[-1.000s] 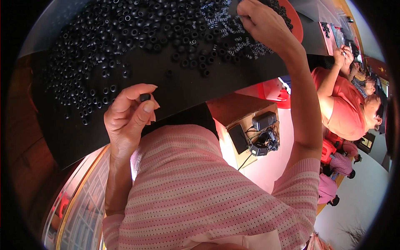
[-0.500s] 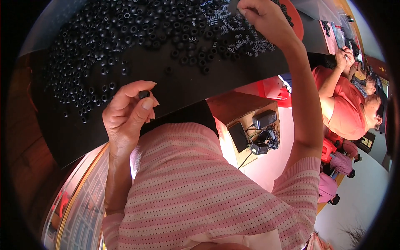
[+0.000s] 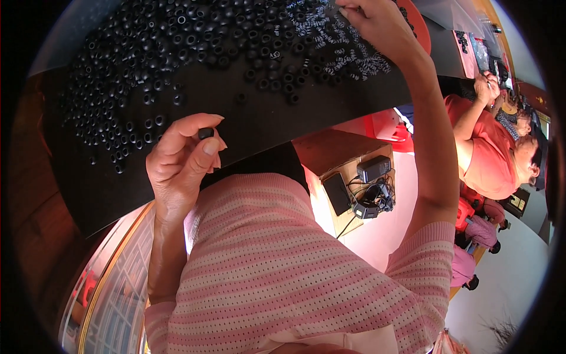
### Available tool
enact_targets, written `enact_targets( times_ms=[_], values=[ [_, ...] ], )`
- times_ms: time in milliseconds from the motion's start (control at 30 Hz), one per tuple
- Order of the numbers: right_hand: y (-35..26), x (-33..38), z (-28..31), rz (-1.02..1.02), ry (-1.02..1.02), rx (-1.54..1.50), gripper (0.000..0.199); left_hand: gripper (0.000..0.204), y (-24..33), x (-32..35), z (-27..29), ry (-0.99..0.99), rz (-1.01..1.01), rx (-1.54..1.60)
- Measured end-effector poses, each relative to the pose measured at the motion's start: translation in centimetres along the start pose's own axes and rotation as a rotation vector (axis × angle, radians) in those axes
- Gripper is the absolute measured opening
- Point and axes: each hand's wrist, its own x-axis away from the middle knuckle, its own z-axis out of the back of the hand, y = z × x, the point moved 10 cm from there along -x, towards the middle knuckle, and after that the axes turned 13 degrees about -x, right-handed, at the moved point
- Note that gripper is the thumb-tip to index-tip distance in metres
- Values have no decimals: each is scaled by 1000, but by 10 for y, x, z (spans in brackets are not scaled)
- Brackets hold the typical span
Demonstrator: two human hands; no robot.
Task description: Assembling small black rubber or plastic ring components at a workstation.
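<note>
Between the thumb and fingers of my left hand (image 3: 186, 156), a small rounded black cap (image 3: 206, 134) is pinched above the table's near edge. My right hand (image 3: 380, 26) reaches to the far side, at a pile of small silvery coil springs (image 3: 356, 65). Its thumb and forefinger are brought together at the top of the view; anything between them is too small to make out. Many hollow black caps (image 3: 171, 44) like the held one lie spread over the far left and middle of the table, some with their openings up.
The black table (image 3: 247, 121) ends just before my body. An orange-red bowl (image 3: 421, 26) with black pieces stands beyond my right wrist. Below the table, a cardboard box (image 3: 318, 162) carries a black power adapter (image 3: 374, 169) and cables. Another person (image 3: 486, 156) sits at the right.
My right hand has shifted very slightly at the spring pile. My left hand keeps its pinch on the black cap, almost unmoved.
</note>
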Motion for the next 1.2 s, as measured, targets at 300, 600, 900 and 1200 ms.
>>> enact_targets(
  times_ms=[300, 600, 900, 1200],
  values=[
    [-2, -10, -13, -60, -82, 236, 13, 27, 0, 1, 2, 6, 1, -26],
    [-26, -2, -12, -87, -15, -57, 7, 25, -2, 0, 7, -25, 16, 127],
    [-157, 10, -77, 153, -246, -696, 7, 29, 5, -2, 7, -98, -42, 260],
    [-172, 2, -90, 119, -259, -739, 9, 34, -1, 0, 13, -113, 31, 480]
  ],
)
